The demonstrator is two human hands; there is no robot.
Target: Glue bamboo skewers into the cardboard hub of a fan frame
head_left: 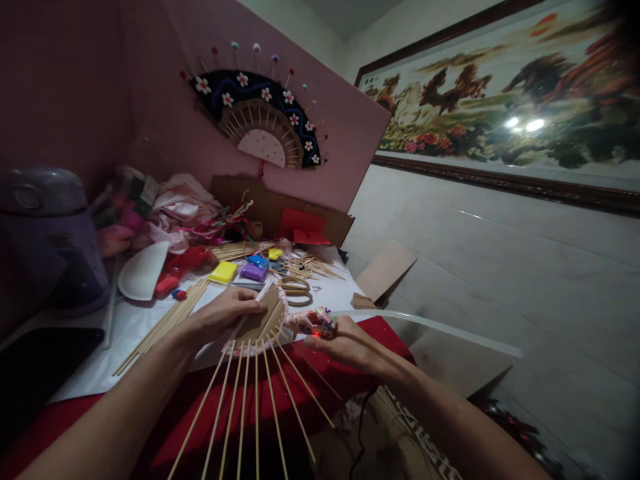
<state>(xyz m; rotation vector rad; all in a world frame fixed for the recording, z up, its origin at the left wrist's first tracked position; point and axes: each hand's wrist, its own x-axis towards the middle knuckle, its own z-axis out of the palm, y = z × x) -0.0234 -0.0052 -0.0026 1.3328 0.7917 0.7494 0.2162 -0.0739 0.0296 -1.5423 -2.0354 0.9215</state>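
My left hand [227,312] grips a half-round cardboard fan base [263,317] by its upper left part, thumb on the brown face. Pale patterned fabric is folded over its edge. Several thin wooden sticks [257,400] spread from the base toward me like ribs. In my right hand [345,343] is a flower-patterned glue gun [310,323] with a small red light glowing. A long translucent glue stick [435,321] trails out behind it. The gun's nozzle end points left at the base's right edge, beside the rightmost sticks; whether it touches cannot be made out.
Scissors [297,291], yellow [223,272] and purple clay packs [253,272] and loose wooden sticks [165,327] lie on the white table cover. A purple bottle [55,240] and dark phone [55,353] stand left. A decorated fan [260,113] hangs on the pink board behind.
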